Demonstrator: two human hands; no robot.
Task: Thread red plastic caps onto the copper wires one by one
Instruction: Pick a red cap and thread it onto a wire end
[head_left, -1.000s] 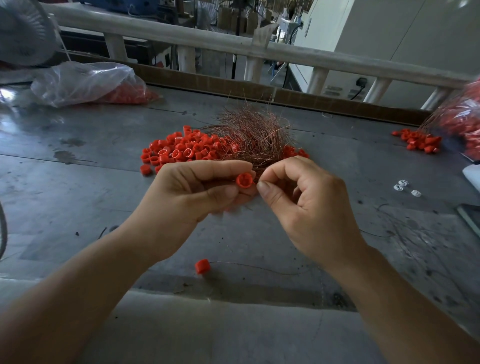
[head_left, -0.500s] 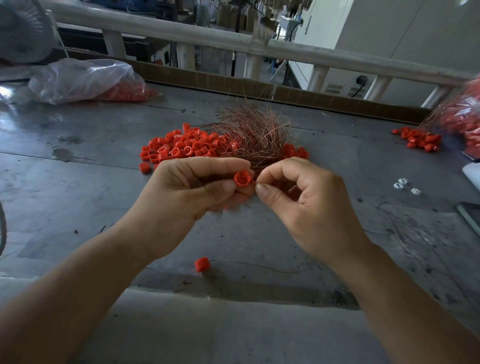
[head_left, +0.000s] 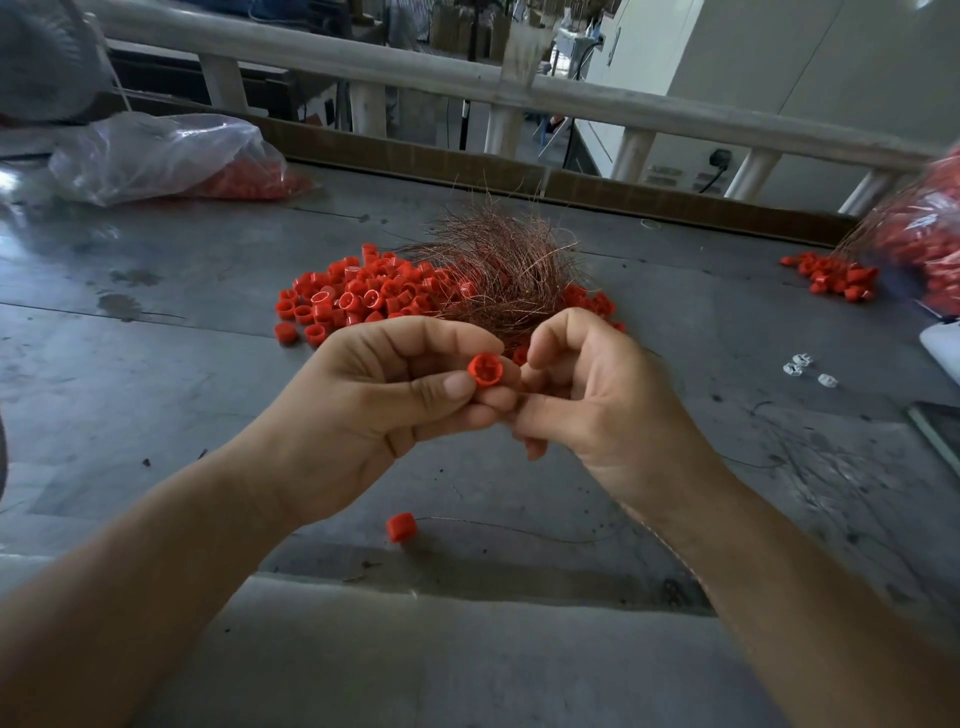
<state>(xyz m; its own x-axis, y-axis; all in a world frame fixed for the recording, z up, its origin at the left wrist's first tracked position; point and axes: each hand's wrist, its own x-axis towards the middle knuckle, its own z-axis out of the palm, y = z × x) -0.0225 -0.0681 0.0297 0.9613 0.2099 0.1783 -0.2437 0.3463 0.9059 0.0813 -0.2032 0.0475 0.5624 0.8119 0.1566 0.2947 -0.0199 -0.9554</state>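
Closest to you, a lone red cap (head_left: 401, 527) sits on the grey metal table (head_left: 156, 415) w/ a thin wire (head_left: 519, 530) running off to its right. Above that, your left hand (head_left: 363, 410) is pinching a red cap (head_left: 485, 370) btwn thumb and forefinger, open end facing you. Your right hand (head_left: 597, 410) is right beside it, fingers curled in narrow and touching the left fingertips; can't tell if there's a wire in them. Just behind the hands: the copper wire bundle (head_left: 498, 270) lying on the pile of red caps (head_left: 358, 299). Further back left of the pile, a clear plastic bag (head_left: 156, 156) w/ more caps, and a smaller cap heap (head_left: 836, 275) far right.
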